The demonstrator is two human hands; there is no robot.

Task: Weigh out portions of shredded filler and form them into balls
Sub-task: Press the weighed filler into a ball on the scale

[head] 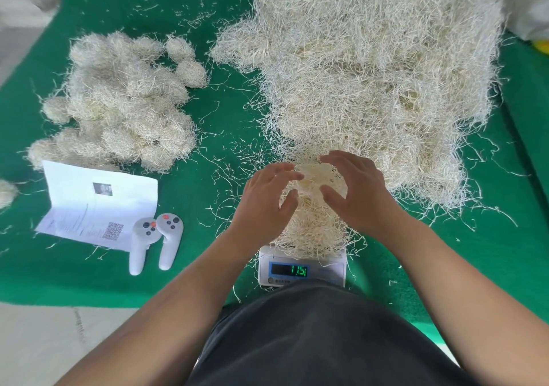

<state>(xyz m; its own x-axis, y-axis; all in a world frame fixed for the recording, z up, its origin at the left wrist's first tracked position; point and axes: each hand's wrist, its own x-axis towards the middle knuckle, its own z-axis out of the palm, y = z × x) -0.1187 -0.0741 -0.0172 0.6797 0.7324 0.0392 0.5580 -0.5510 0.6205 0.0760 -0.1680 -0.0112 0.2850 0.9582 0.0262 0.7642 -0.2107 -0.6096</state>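
A portion of pale shredded filler [312,225] lies heaped on a small white scale [303,270] whose green display reads 11.5. My left hand [267,201] and my right hand [353,189] hover on either side of the top of this portion, fingers spread and relaxed, touching its upper strands. A huge mound of loose filler [371,68] rises behind the scale. Several finished fluffy balls [124,103] are piled at the left on the green mat [208,154].
A folded white paper with a QR code [98,204] lies left of the scale, with two white handheld controllers [154,240] beside it. Loose strands litter the mat. One stray ball [6,192] sits at the far left edge. The mat's front edge meets a pale floor.
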